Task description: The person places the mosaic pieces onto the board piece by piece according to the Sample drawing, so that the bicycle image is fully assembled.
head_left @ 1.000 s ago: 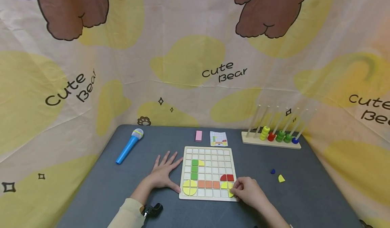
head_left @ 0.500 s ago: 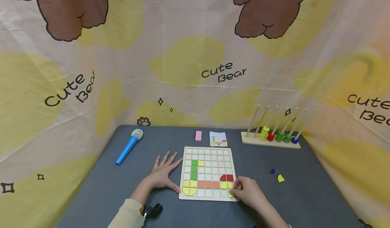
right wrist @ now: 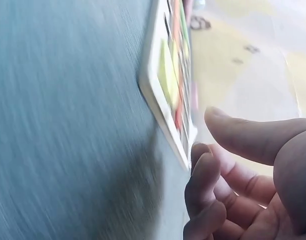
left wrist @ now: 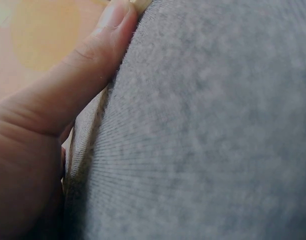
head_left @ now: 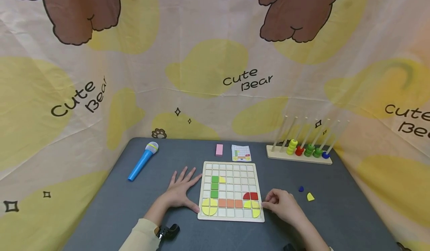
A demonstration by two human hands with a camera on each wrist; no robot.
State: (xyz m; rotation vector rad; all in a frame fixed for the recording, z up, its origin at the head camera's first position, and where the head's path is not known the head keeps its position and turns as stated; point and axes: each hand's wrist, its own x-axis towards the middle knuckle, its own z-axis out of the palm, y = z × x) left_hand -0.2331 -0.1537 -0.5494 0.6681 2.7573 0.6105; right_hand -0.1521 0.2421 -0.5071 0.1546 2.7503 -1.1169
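In the head view, a pale wooden grid board (head_left: 231, 219) lies flat, holding green squares (head_left: 214, 186), orange squares (head_left: 230, 203), red pieces (head_left: 253, 195) and yellow quarter-round pieces (head_left: 256, 213). My left hand (head_left: 179, 191) rests with spread fingers at its left side. The left thumb (left wrist: 88, 62) touches the board's edge. Beside the lower right edge is my right hand (head_left: 282, 205), its fingers loosely curled. Seen from the right wrist, the thumb (right wrist: 248, 135) stands apart from the fingers with nothing between them, and the board tilts in that view.
A yellow piece (head_left: 310, 197) and a dark blue piece (head_left: 301, 188) lie to the right. Along the back are a blue microphone (head_left: 142, 162), a pink block (head_left: 219, 150), a pattern card (head_left: 241, 153) and a rack of upright pegs with coloured beads (head_left: 299, 155).
My right hand has let go of the yellow piece at the board's lower right corner and moved slightly right, off the board. The left hand stays in place.
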